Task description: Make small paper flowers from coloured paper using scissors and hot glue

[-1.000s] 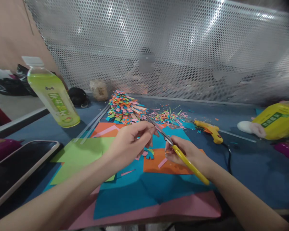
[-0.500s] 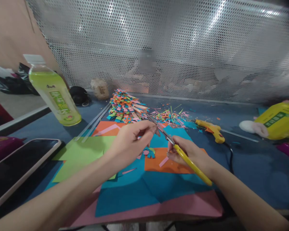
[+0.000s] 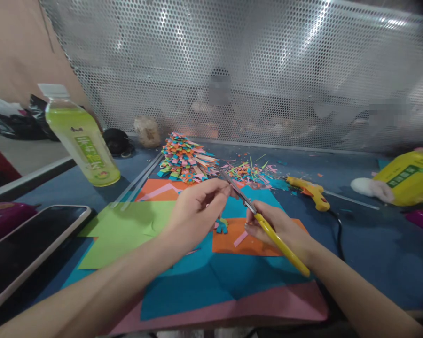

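Note:
My right hand (image 3: 280, 224) is wrapped round a pair of scissors (image 3: 284, 244) with yellow handles, the metal blades pointing up and left. Fingertips of my left hand (image 3: 199, 206) are pinched together right at the blade tips; what they hold is too small and hidden to make out. Beneath both hands lie coloured paper sheets: an orange sheet (image 3: 229, 239), a blue sheet (image 3: 186, 291) and a green sheet (image 3: 127, 220). Small curled paper cut-outs (image 3: 222, 226) and a pink strip (image 3: 240, 238) rest under the hands.
Behind my hands stands a cone of layered paper strips (image 3: 186, 157), beside a heap of paper scraps (image 3: 252, 171). A yellow glue gun (image 3: 312, 190) with a black cord lies right. A drink bottle (image 3: 86, 141) and a phone (image 3: 31, 253) are left; a yellow pack (image 3: 409, 178) sits far right.
My left hand has shifted slightly right and covers more of the small cut-outs. The scissors stay at the left fingertips in nearly the same pose. The view has moved a little.

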Motion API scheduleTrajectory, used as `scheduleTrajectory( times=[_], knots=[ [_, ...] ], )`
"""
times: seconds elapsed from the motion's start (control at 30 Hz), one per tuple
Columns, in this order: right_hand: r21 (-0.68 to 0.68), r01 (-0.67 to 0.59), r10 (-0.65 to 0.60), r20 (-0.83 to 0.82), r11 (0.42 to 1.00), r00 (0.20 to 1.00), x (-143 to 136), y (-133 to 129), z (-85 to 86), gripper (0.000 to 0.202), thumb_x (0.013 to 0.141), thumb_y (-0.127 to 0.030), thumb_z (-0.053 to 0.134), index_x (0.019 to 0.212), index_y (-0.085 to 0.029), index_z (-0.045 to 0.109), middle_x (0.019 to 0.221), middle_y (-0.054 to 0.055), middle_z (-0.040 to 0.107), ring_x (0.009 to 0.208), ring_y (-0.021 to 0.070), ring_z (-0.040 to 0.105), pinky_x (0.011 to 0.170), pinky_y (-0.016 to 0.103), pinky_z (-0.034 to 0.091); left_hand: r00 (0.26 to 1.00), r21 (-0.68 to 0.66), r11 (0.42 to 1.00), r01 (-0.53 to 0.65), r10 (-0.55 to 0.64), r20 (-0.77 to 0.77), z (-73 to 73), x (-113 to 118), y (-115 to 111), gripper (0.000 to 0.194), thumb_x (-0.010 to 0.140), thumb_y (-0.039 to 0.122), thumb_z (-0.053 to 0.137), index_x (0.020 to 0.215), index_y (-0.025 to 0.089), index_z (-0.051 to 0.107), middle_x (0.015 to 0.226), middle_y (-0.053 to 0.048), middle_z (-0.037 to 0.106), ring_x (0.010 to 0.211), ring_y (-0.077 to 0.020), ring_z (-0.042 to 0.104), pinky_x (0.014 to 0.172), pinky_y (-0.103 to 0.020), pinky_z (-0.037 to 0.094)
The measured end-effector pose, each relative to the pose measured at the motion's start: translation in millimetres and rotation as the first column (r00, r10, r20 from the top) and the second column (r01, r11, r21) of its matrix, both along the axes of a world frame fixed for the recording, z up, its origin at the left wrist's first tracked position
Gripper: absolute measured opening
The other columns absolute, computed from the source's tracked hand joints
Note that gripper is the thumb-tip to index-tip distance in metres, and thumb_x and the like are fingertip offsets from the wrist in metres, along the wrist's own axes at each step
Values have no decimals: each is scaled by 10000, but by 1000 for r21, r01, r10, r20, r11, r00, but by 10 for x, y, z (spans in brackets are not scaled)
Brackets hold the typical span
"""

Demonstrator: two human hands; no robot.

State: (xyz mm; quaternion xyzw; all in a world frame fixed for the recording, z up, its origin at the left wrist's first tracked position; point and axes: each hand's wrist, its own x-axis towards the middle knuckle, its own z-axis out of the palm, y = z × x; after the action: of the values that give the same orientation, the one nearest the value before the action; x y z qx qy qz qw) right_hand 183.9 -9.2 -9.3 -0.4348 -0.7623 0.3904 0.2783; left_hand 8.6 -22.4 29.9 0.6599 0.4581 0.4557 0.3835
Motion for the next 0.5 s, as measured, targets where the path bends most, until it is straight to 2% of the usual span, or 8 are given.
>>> scheduleTrajectory(
  times=[0.17,0.3,0.5],
  knots=[
    [-13,21,-21,7,1000,1000,-20,-28,32,256,752,-393,528,714,-190,378,639,-44,365,579,90,345,502,221,296,1000,33,999,-6,6,6,-21,19,1,223,813,272,402,609,186,431,482,69,358,341,-35,347,303,-154,247],
    [-12,28,-28,-22,1000,999,-35,-36,41,259,745,-386,533,705,-190,369,638,-46,367,578,87,348,508,220,307,999,17,1000,5,-5,39,-46,24,9,207,823,302,404,656,191,457,478,75,357,344,-35,348,313,-154,262],
    [-47,-18,14,-67,999,998,-27,-28,13,226,756,-371,518,729,-194,381,661,-34,382,584,98,370,502,230,319,998,8,1000,26,-27,58,-44,24,12,205,826,315,404,677,192,471,492,74,344,360,-35,325,312,-147,263]
  ],
)
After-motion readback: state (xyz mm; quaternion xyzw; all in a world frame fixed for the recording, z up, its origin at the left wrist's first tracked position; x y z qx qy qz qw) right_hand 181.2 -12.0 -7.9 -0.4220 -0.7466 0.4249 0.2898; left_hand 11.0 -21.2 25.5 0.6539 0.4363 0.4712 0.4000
